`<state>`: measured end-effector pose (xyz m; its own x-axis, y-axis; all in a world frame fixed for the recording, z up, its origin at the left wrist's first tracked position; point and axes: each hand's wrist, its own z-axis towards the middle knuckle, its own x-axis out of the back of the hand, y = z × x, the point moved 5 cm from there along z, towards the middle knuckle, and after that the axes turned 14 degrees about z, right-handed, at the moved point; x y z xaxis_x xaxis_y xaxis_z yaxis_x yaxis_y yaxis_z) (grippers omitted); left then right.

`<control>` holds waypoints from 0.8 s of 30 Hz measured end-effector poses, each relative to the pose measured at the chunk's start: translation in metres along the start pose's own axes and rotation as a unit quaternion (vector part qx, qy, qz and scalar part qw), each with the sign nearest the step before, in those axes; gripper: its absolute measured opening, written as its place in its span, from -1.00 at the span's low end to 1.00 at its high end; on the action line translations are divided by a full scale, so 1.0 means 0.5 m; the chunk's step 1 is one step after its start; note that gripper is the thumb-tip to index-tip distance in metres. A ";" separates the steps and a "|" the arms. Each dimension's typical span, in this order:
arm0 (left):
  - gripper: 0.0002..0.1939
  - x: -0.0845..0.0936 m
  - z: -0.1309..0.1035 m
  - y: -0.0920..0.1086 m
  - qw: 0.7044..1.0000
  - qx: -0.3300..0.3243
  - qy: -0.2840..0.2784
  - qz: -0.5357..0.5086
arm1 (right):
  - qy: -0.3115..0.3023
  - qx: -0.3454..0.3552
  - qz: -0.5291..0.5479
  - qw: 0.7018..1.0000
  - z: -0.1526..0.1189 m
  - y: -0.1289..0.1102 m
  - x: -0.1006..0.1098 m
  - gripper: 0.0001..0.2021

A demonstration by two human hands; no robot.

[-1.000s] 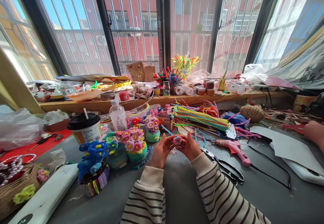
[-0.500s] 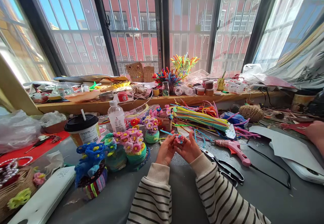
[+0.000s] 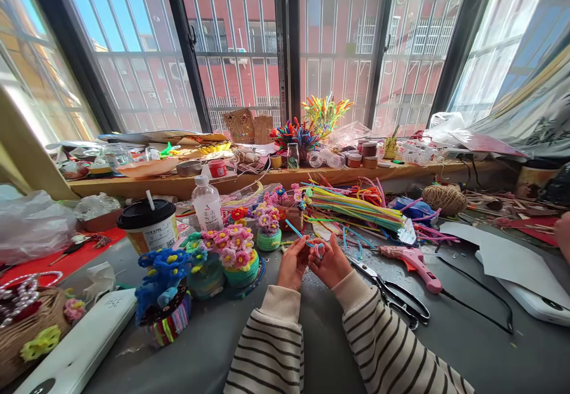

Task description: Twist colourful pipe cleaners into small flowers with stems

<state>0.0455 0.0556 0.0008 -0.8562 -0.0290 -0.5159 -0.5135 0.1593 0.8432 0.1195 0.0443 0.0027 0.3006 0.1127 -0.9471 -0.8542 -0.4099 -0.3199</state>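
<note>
Near the middle of the grey table, my left hand (image 3: 293,265) pinches a light blue pipe cleaner (image 3: 293,228), whose free end points up and left. My right hand (image 3: 331,264) is closed on a small pink and blue pipe-cleaner piece (image 3: 317,249), which meets the blue strand between my fingertips. Black-handled scissors (image 3: 398,300) lie just right of my right hand. Left of my hands stand a pot of pink fuzzy flowers (image 3: 234,248) and a pot of blue ones (image 3: 164,275).
A pink glue gun (image 3: 418,265) with a black cord lies at the right. Behind my hands is a bundle of pipe cleaners (image 3: 360,205). A bottle (image 3: 207,204) and a lidded cup (image 3: 149,226) stand left. Another person's hand (image 3: 563,234) shows at the right edge.
The fingers of my right hand have curled in around the pink and blue piece. The blue strand now points more steeply upward. The other person's hand has moved right, mostly out of view.
</note>
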 end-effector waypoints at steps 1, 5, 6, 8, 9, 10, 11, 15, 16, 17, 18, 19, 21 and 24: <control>-0.92 0.000 0.001 0.000 1.000 -0.001 -0.003 0.002 | 0.004 -0.002 -0.004 1.000 0.000 0.000 0.000 -0.59; -0.89 0.004 0.005 -0.001 1.000 0.000 0.009 0.004 | -0.001 -0.010 -0.026 1.000 -0.003 0.002 -0.007 -0.52; -0.89 0.006 0.006 -0.001 1.000 -0.002 0.015 0.004 | -0.005 -0.011 -0.031 0.999 -0.003 0.004 -0.010 -0.52; -0.90 0.008 0.006 0.000 1.000 -0.008 0.023 0.001 | -0.009 -0.011 -0.041 0.999 -0.003 0.006 -0.013 -0.50; -0.91 0.009 0.006 0.001 1.000 -0.011 0.026 0.000 | -0.007 -0.010 -0.047 0.999 -0.003 0.007 -0.013 -0.50; -0.92 0.010 0.005 0.001 0.999 -0.013 0.029 -0.002 | -0.003 -0.010 -0.052 0.999 -0.003 0.008 -0.013 -0.50; -0.92 0.011 0.005 0.001 0.999 -0.014 0.034 -0.003 | 0.001 -0.010 -0.057 0.998 -0.003 0.009 -0.011 -0.50; -0.94 0.016 0.003 -0.001 0.999 -0.009 0.053 -0.007 | 0.021 -0.014 -0.071 0.997 -0.004 0.011 -0.005 -0.50; -0.95 0.017 0.004 -0.001 0.998 -0.008 0.055 -0.007 | 0.022 -0.016 -0.076 0.997 -0.005 0.012 -0.004 -0.49; -0.96 0.018 0.005 -0.001 0.998 -0.010 0.055 -0.006 | 0.022 -0.018 -0.080 0.996 -0.005 0.012 -0.004 -0.48; -0.97 0.019 0.006 -0.002 0.998 -0.014 0.053 -0.003 | 0.024 -0.020 -0.084 0.996 -0.005 0.012 -0.003 -0.48; -0.96 0.018 0.008 -0.002 0.999 -0.016 0.048 0.004 | 0.026 -0.019 -0.087 0.996 -0.005 0.012 -0.003 -0.47; -0.95 0.015 0.009 -0.002 0.999 -0.020 0.030 0.024 | 0.034 -0.015 -0.088 0.995 -0.006 0.009 -0.001 -0.47; -0.94 0.010 0.006 0.001 0.999 -0.024 0.022 0.036 | 0.028 -0.009 -0.088 0.996 -0.006 0.003 0.000 -0.50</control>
<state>0.0414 0.0583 -0.0019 -0.8920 -0.0628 -0.4476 -0.4519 0.1150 0.8846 0.1196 0.0409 0.0024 0.4693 0.1335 -0.8729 -0.7783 -0.4045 -0.4803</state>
